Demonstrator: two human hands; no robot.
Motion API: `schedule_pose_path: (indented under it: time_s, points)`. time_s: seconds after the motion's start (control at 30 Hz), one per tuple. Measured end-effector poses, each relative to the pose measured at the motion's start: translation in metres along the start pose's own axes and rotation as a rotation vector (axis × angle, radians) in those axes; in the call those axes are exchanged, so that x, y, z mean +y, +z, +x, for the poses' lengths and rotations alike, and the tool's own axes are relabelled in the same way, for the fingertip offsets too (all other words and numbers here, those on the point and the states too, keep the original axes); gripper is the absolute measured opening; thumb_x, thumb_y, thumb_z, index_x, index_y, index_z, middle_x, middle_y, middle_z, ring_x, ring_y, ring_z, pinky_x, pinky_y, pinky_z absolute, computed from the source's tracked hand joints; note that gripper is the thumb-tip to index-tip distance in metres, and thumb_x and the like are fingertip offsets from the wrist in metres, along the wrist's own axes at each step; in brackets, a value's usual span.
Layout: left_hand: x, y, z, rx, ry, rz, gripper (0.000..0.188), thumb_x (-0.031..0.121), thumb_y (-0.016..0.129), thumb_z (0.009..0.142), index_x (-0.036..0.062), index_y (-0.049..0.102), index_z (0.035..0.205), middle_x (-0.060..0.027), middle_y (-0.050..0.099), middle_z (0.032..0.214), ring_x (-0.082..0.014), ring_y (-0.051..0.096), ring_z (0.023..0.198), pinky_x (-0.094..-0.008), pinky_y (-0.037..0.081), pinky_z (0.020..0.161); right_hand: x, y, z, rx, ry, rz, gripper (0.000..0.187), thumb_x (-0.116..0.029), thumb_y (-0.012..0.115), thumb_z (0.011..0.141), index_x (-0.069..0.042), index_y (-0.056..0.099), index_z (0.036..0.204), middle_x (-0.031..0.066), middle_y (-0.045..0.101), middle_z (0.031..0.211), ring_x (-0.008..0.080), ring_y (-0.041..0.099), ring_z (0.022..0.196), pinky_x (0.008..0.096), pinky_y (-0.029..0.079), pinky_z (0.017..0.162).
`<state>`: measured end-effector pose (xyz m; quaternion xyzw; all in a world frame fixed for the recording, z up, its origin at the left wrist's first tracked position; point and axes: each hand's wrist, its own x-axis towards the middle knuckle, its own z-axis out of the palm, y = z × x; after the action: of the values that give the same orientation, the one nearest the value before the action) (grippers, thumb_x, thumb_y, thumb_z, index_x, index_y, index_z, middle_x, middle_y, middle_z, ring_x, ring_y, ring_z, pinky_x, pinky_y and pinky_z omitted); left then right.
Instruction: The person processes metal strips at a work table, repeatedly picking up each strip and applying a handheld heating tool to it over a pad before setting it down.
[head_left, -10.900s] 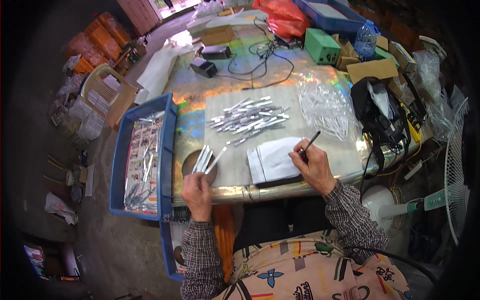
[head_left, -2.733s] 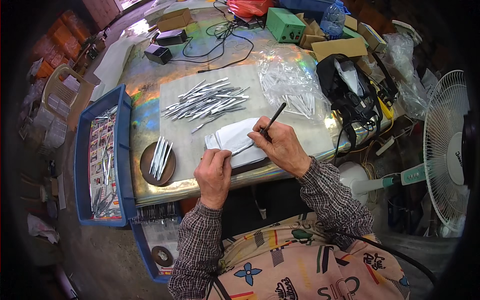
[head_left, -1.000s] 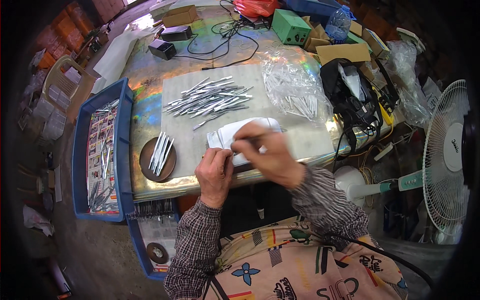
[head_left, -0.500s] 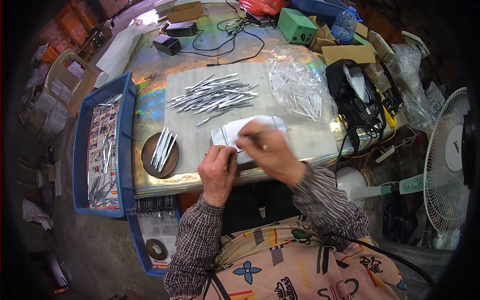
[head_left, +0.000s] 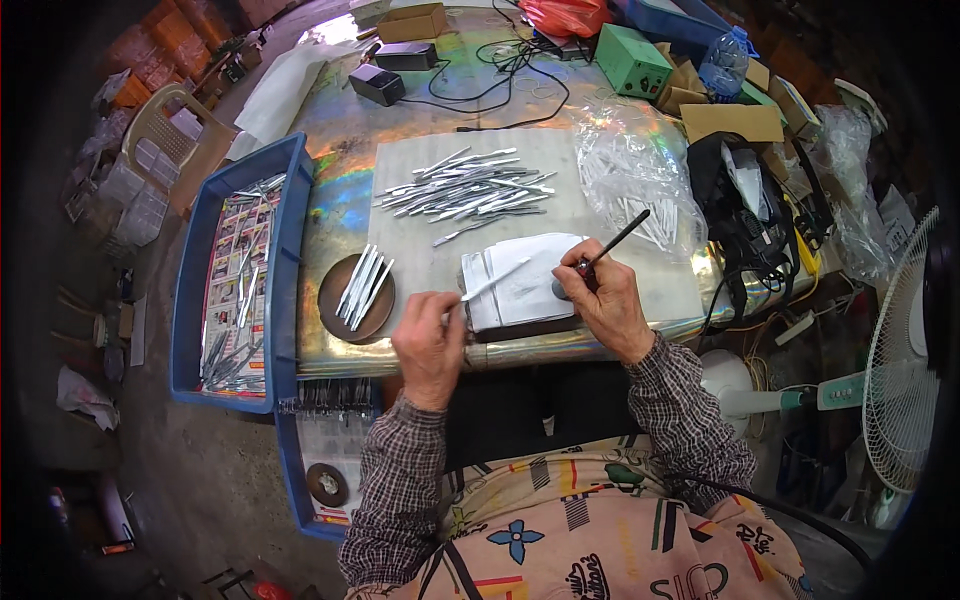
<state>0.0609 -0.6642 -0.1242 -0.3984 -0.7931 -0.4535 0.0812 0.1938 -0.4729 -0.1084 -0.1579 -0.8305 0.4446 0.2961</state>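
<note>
My left hand (head_left: 430,345) is closed on one end of a slim silver-white strip (head_left: 497,280), which slants up to the right over a white padded sheet (head_left: 520,296). At that sheet's right side my right hand (head_left: 612,303) grips a thin, dark, pen-like tool (head_left: 627,236), its black end pointing up and to the right. Something small, grey and rounded shows under those fingertips; its kind is unclear. Beyond the sheet lies a loose heap of similar silver-white strips (head_left: 470,187). Several more rest across a round brown dish (head_left: 335,318) left of my left hand.
A blue tray (head_left: 289,290) of thin metal pieces borders the table at left, above a second blue tray (head_left: 297,490). Clear plastic bags (head_left: 630,150) with strips lie at right, beside a black bag (head_left: 740,215). A fan (head_left: 905,370) stands far right; cables cross the back.
My right hand has moved right, away from my left hand, and the dark tool now shows plainly. The strip in my left hand has come into sight. The whole view has shifted slightly.
</note>
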Motion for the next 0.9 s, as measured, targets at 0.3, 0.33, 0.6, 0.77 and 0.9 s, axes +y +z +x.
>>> schedule_pose_path:
  time_s: [0.3, 0.33, 0.6, 0.77, 0.9]
  points:
    - [-0.065, -0.052, -0.017, 0.199, -0.206, 0.224, 0.007, 0.0, 0.066, 0.082, -0.0005, 0.065, 0.089, -0.0135, 0.063, 0.086, -0.0279, 0.063, 0.074, -0.0365, 0.05, 0.064, 0.004, 0.007, 0.001, 0.05, -0.028, -0.066, 0.02, -0.016, 0.07, 0.088, -0.004, 0.055, 0.093, 0.0081, 0.053, 0.065, 0.0184, 0.052, 0.055, 0.0326, 0.043, 0.054]
    - [-0.067, -0.053, -0.019, 0.199, -0.202, 0.224, 0.007, 0.0, 0.066, 0.082, -0.0005, 0.065, 0.089, -0.0135, 0.063, 0.086, -0.0279, 0.063, 0.074, -0.0365, 0.05, 0.064, 0.004, 0.007, 0.001, 0.053, -0.029, -0.065, 0.02, -0.016, 0.07, 0.088, -0.004, 0.055, 0.093, 0.0081, 0.053, 0.065, 0.0184, 0.052, 0.055, 0.0326, 0.043, 0.054]
    - [-0.077, -0.06, -0.017, 0.198, -0.2, 0.298, 0.009, 0.002, 0.065, 0.081, -0.001, 0.066, 0.089, -0.0143, 0.062, 0.086, -0.0289, 0.063, 0.076, -0.038, 0.051, 0.065, 0.0, 0.006, 0.0, 0.034, -0.002, -0.066, 0.02, -0.015, 0.07, 0.088, -0.004, 0.055, 0.095, 0.0086, 0.054, 0.066, 0.0198, 0.054, 0.056, 0.0322, 0.045, 0.055]
    - [-0.06, -0.054, 0.001, 0.199, -0.161, 0.353, 0.012, 0.002, 0.067, 0.079, 0.0, 0.066, 0.091, -0.0143, 0.061, 0.092, -0.0297, 0.063, 0.081, -0.0395, 0.051, 0.067, -0.002, 0.003, 0.0, 0.041, -0.008, -0.083, 0.021, -0.015, 0.07, 0.088, -0.004, 0.055, 0.096, 0.0101, 0.057, 0.07, 0.0211, 0.057, 0.058, 0.0328, 0.047, 0.056]
    - [-0.046, -0.027, 0.027, 0.081, -0.021, 0.295, 0.013, 0.005, 0.069, 0.078, 0.0064, 0.068, 0.091, -0.011, 0.062, 0.089, -0.0294, 0.064, 0.078, -0.0385, 0.05, 0.066, -0.002, 0.002, 0.0, 0.048, -0.02, -0.076, 0.021, -0.015, 0.07, 0.088, -0.004, 0.055, 0.097, 0.0112, 0.059, 0.073, 0.0216, 0.059, 0.059, 0.0331, 0.047, 0.057]
